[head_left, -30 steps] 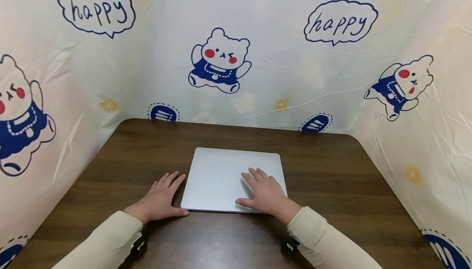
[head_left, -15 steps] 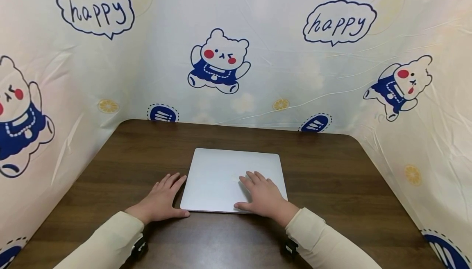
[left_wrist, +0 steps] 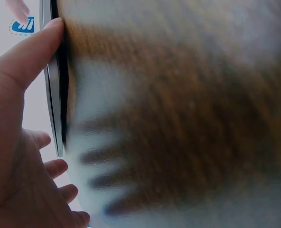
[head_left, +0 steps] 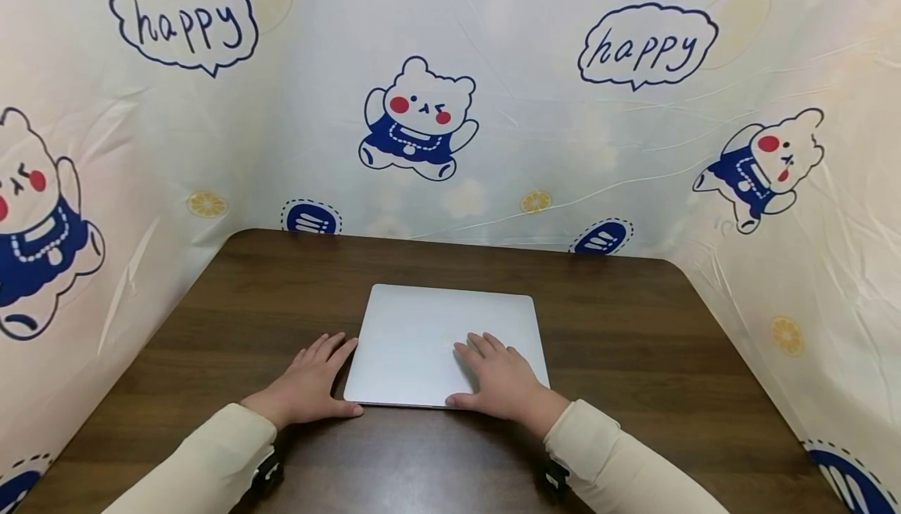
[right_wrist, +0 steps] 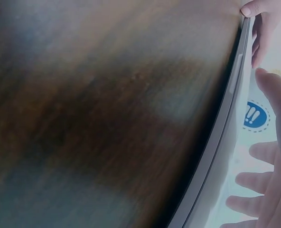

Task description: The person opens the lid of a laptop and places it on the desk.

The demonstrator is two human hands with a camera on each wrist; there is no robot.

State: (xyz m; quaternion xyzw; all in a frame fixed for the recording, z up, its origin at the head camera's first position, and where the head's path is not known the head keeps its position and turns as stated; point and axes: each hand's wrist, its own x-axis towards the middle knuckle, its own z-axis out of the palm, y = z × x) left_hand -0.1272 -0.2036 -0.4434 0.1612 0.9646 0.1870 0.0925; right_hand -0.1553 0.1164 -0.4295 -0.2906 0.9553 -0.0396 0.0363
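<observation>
A closed silver laptop (head_left: 422, 334) lies flat on the brown wooden table, its front edge towards me. My left hand (head_left: 306, 385) lies at its front left corner, fingers spread along the left side. In the left wrist view the left thumb (left_wrist: 55, 33) is right at the front edge of the laptop (left_wrist: 55, 85). Over the right half of the lid is my right hand (head_left: 503, 381), fingers spread, thumb near the front edge. The right wrist view shows the right fingers (right_wrist: 254, 183) stretched out above the lid, beyond the laptop's front edge (right_wrist: 216, 128).
The dark wooden table (head_left: 619, 357) extends on all sides of the laptop. Pale cloth (head_left: 535, 115) printed with bears and speech bubbles hangs behind it and on both sides. Both forearms have cream sleeves (head_left: 204, 451), with dark wrist devices (head_left: 267, 471) below the cuffs.
The right hand has shifted slightly left and towards me over the lid. The left hand and the laptop stay almost in place.
</observation>
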